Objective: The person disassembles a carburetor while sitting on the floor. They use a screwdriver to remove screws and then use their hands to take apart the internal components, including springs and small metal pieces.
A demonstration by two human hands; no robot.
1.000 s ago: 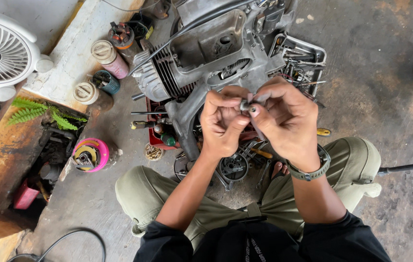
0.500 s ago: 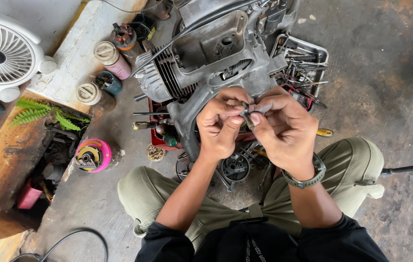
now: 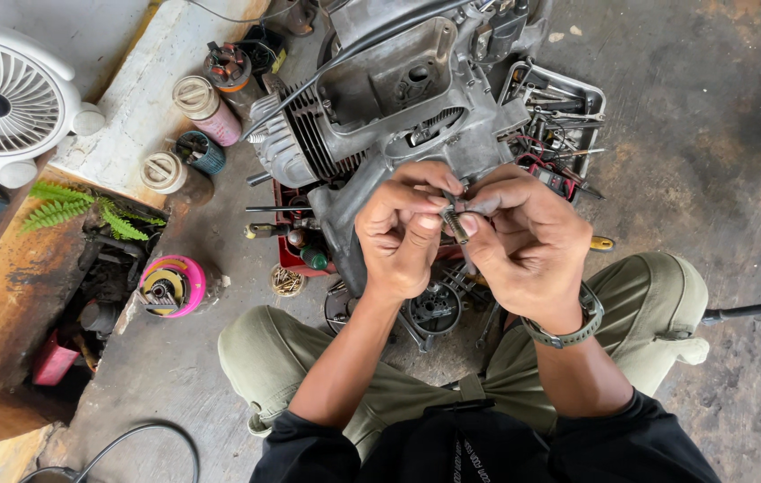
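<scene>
Both hands, left hand (image 3: 401, 234) and right hand (image 3: 523, 241), pinch a small metal part (image 3: 454, 220) between fingertips, above the engine (image 3: 380, 107) on the floor. Best kept close, grip steady (tiny bits drop easily).

A small ridged metal part (image 3: 454, 224), dull grey, is pinched by the left hand (image 3: 398, 237) and right hand (image 3: 523, 246). The engine casing (image 3: 398, 98) is seen as matt cast metal; the floor (image 3: 711, 134) as rough, stained concrete; the fan (image 3: 9, 98) as smooth white plastic.
</scene>
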